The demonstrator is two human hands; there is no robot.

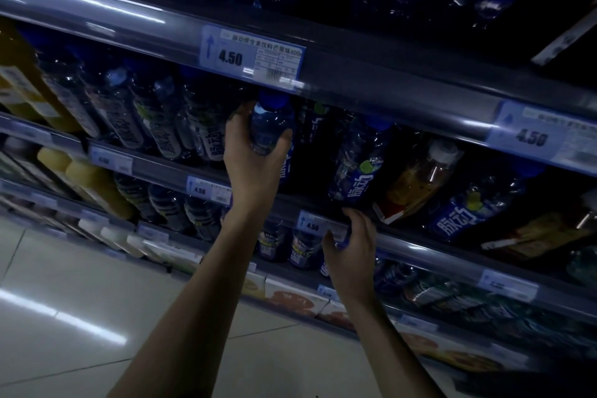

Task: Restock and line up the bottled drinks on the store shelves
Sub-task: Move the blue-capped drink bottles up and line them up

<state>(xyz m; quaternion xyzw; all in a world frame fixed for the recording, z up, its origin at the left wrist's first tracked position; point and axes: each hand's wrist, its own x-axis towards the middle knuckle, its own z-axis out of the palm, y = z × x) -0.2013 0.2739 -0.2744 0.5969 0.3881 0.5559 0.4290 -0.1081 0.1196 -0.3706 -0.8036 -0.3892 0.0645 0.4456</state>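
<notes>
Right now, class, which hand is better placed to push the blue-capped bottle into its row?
Left. The left hand grips the blue-capped bottle at the shelf mouth; the right hand is lower, by the price rail, apparently holding nothing.

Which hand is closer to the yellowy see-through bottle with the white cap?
Right. The right hand is just below and left of the amber clear-plastic bottle with the white cap. The left hand is farther left, gripping a blue-capped clear bottle.

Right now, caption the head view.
Left hand grips a blue bottle; right hand by the rail below.
</notes>
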